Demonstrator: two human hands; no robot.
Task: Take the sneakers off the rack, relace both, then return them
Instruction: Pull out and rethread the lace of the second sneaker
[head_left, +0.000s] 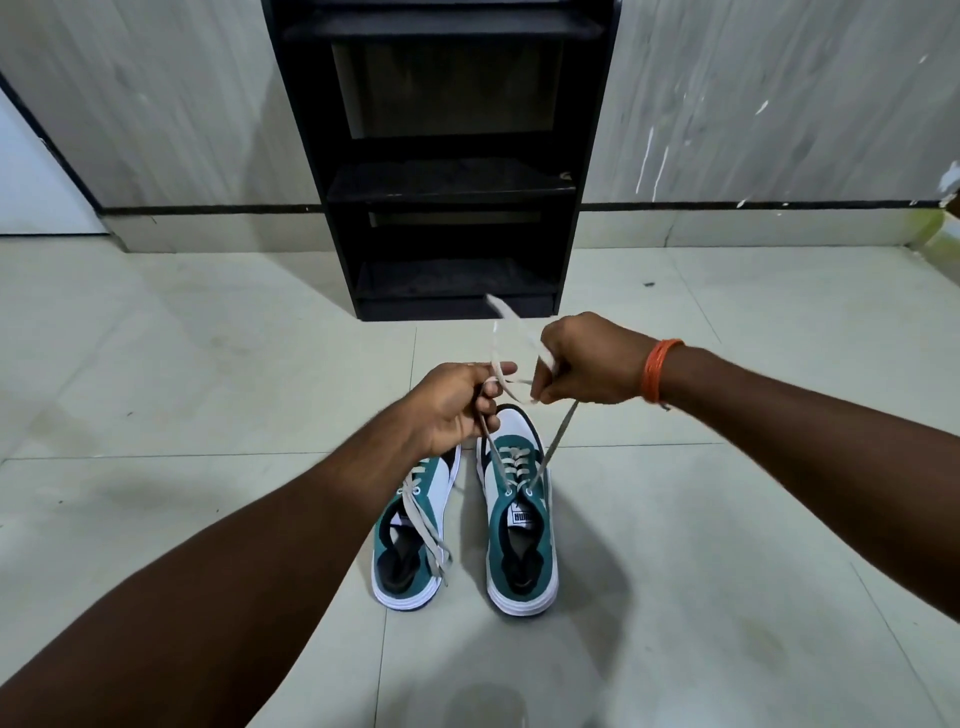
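Two teal and white sneakers stand side by side on the floor, toes pointing away from me. The right sneaker is laced up to its top eyelets, and both ends of its grey-white lace rise to my hands. My left hand pinches one end above the toe. My right hand, with an orange band on the wrist, grips the other end, and the two ends cross between the hands. The left sneaker is partly hidden under my left forearm; its lace hangs loose over the side.
A black shoe rack with bare shelves stands against the pale wall straight ahead, just beyond the sneakers. Pale floor tiles surround the shoes. A white door edge shows at the far left.
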